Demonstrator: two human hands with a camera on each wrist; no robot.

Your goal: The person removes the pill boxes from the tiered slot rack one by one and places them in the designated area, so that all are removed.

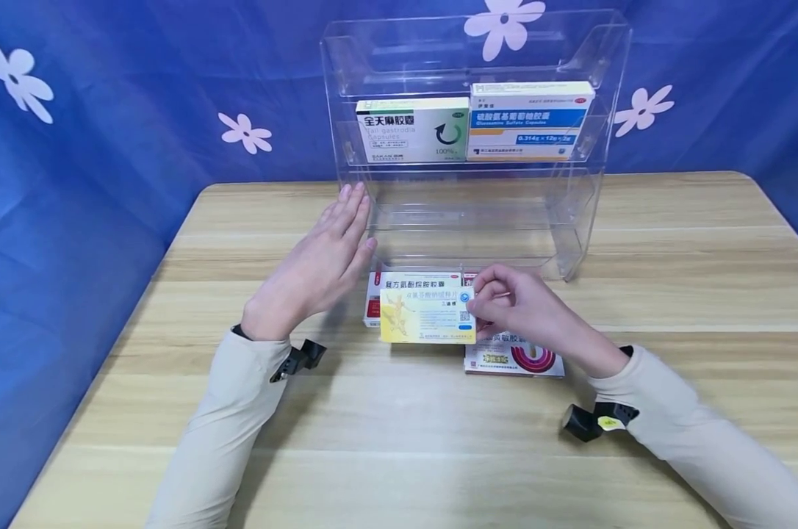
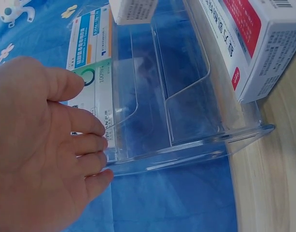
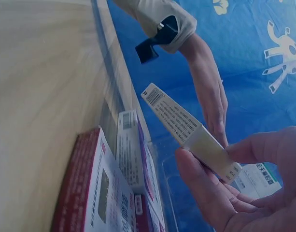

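Between the thumb and fingers of my right hand (image 1: pixel 531 305), a yellow-and-white medicine box (image 1: pixel 428 316) is pinched by its right end. It is held in front of the lower tier of a clear plastic display rack (image 1: pixel 612 95). In the right wrist view the box (image 3: pixel 176 118) is seen along its narrow side. My left hand (image 1: pixel 313 264) holds nothing; its fingers extend beside the rack's left side. The left wrist view shows that palm (image 2: pixel 36 145) with the fingers slightly bent near the rack's edge. Behind the yellow box, a white-and-red medicine box (image 1: pixel 415 280) is partly covered.
On the rack's upper tier stand a green-and-white box (image 1: pixel 412 132) and a blue-and-white box (image 1: pixel 527 121), side by side. A box with pink-red arcs (image 1: pixel 514 358) is low at the front right, partly behind my right hand. A blue flowered cloth (image 1: pixel 108 88) hangs behind the wooden table (image 1: pixel 399 455).
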